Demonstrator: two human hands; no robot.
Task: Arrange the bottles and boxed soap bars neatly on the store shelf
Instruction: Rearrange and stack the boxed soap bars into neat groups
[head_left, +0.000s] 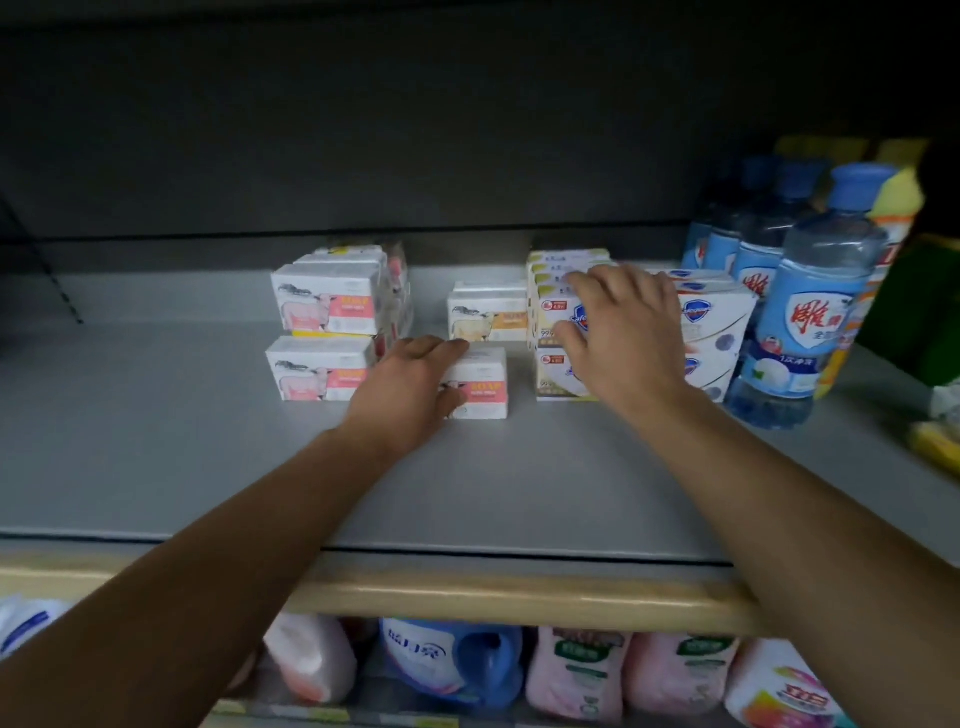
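Note:
My left hand (410, 389) grips a white soap box with a pink label (480, 382) that lies on the grey shelf (208, 467). My right hand (618, 332) rests with spread fingers on the front of a stack of yellow-trimmed soap boxes (553, 306). More pink-label boxes stand stacked at the left (324, 312), with one in front (317, 369). A yellow-label box (488, 319) sits behind the gripped one. White and blue soap boxes (717, 322) stand right of my right hand. Blue-capped bottles (815, 301) line the right end.
A yellow and orange bottle (893, 208) stands behind the blue ones. A yellow packet (935, 441) lies at the shelf's right edge. Below the tan shelf rail (519, 597), pink refill pouches (576, 670) and a blue detergent jug (452, 660) fill the lower shelf.

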